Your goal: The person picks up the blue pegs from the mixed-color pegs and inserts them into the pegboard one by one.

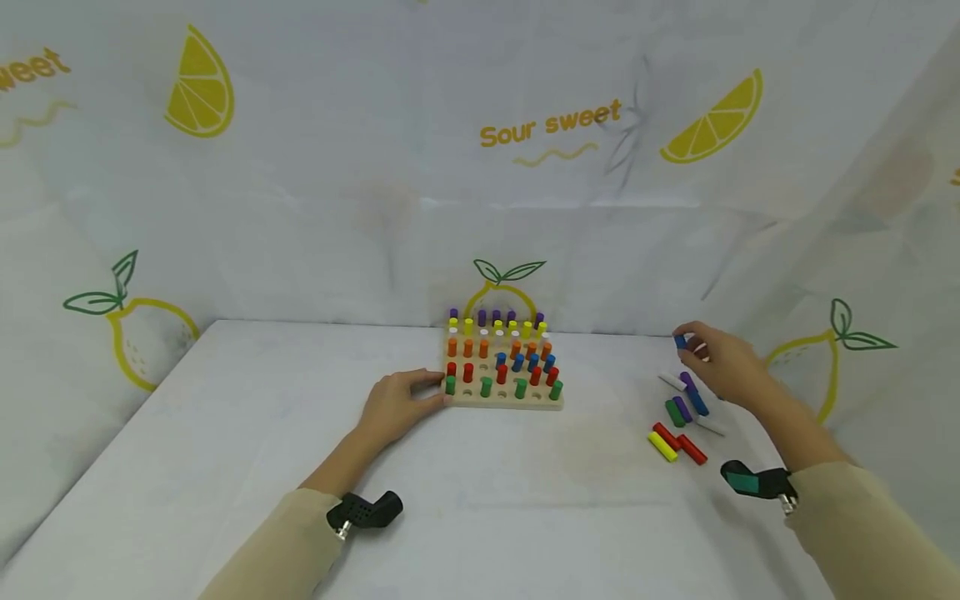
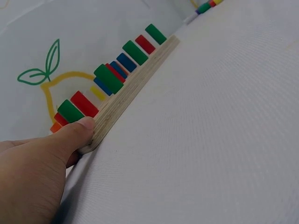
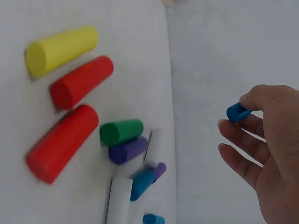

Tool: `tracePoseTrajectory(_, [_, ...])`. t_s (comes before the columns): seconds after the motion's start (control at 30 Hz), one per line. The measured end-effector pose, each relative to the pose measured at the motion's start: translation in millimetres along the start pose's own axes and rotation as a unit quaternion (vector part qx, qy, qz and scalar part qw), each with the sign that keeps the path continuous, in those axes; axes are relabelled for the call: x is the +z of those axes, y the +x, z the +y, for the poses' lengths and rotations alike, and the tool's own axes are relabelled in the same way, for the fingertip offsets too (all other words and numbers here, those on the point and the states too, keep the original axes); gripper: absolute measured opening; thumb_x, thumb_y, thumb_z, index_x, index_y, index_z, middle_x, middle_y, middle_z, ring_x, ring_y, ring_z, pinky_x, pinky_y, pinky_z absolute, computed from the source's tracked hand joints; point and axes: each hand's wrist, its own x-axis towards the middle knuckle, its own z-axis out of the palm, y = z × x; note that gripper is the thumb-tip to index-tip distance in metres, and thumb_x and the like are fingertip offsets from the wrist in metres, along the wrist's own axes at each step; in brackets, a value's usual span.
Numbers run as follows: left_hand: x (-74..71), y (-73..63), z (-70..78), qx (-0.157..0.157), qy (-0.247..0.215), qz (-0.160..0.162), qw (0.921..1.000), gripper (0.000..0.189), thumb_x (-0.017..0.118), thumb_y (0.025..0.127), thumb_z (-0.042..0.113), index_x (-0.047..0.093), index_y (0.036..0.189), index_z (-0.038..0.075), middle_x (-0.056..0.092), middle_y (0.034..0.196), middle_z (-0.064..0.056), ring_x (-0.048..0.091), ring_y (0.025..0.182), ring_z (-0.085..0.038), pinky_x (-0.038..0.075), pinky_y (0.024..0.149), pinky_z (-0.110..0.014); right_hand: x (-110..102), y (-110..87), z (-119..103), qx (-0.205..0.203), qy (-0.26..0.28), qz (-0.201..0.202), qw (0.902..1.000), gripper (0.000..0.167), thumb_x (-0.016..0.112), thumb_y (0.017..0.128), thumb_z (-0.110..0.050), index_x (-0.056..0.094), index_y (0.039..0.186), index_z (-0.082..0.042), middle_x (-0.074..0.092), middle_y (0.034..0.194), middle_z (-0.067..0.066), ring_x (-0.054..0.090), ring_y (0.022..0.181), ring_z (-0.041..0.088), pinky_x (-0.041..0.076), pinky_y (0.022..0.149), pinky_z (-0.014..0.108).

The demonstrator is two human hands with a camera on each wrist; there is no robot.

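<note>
A wooden pegboard (image 1: 510,401) stands near the table's far edge, bearing rows of purple, yellow, white, orange, blue, red and green pegs. Several of its holes show no peg. My left hand (image 1: 397,408) grips the board's near left corner; the thumb (image 2: 77,135) lies along the front edge and the other fingers are mostly hidden. Far to the right, my right hand (image 1: 720,360) pinches a blue peg (image 3: 238,112) between thumb and index finger, raised above the table, while its remaining fingers are loosely bent.
Loose pegs lie right of the board below my right hand: a yellow peg (image 1: 662,447), red pegs (image 1: 692,450), a green peg (image 3: 122,132), purple, white and blue ones. Behind the white table (image 1: 487,517) hangs a lemon-printed cloth (image 1: 337,208).
</note>
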Motion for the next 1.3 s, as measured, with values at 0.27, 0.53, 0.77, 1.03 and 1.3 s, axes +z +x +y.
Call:
tracePoseTrajectory(0.27, [-0.3,-0.7,-0.2,0.0,0.0,0.001,1.0,0.045,0.078,0.086,0.044,0.073,0.126,0.023,0.067,0.137,-0.01,0.059,0.133,-0.033,0.044,0.113,-0.057,16,19.5,-41,-0.045,0.042,0.042,0.9972,0.031,0.06,0.101,-0.016,0.055,0.13,-0.007,0.069,0.113,0.023,0.07,0.101,0.041,0.064,0.075,0.047])
tracePoseTrajectory(0.53, [0.7,-0.9,-0.3,-0.005,-0.001,0.001,1.0,0.046,0.078,0.086,0.046,0.073,0.126,0.025,0.067,0.137,-0.009,0.059,0.134,-0.033,0.043,0.113,-0.057,37,40.4,-87,-0.071,0.091,0.06,0.9916,0.029,0.06,0.101,-0.013,0.056,0.13,-0.007,0.071,0.112,0.023,0.071,0.099,0.039,0.062,0.085,0.053])
tracePoseTrajectory(0.77, [1.1,-0.1,-0.1,0.0,-0.002,0.003,1.0,0.045,0.078,0.086,0.045,0.073,0.125,0.024,0.067,0.137,-0.009,0.06,0.133,-0.032,0.044,0.113,-0.057,54,53.8,-117,-0.093,0.127,0.066,0.9853,0.028,0.06,0.101,-0.014,0.058,0.128,-0.008,0.073,0.109,0.02,0.072,0.097,0.036,0.062,0.086,0.051])
tracePoseTrajectory(1.03, [1.7,0.5,2.2,-0.005,-0.007,0.003,1.0,0.045,0.079,0.085,0.045,0.073,0.125,0.024,0.067,0.137,-0.009,0.06,0.133,-0.032,0.044,0.114,-0.055,74,62.9,-143,-0.115,0.158,0.075,0.9779,0.027,0.063,0.1,-0.015,0.06,0.126,-0.007,0.074,0.106,0.017,0.072,0.095,0.031,0.062,0.087,0.049])
tracePoseTrajectory(1.3, [0.7,0.1,1.4,-0.011,0.004,0.002,0.9999,0.045,0.078,0.085,0.045,0.073,0.125,0.024,0.067,0.137,-0.008,0.06,0.133,-0.031,0.045,0.113,-0.055,90,68.8,-168,-0.124,0.204,0.069,0.9686,0.027,0.064,0.1,-0.016,0.061,0.126,-0.009,0.075,0.106,0.016,0.072,0.094,0.03,0.062,0.084,0.046])
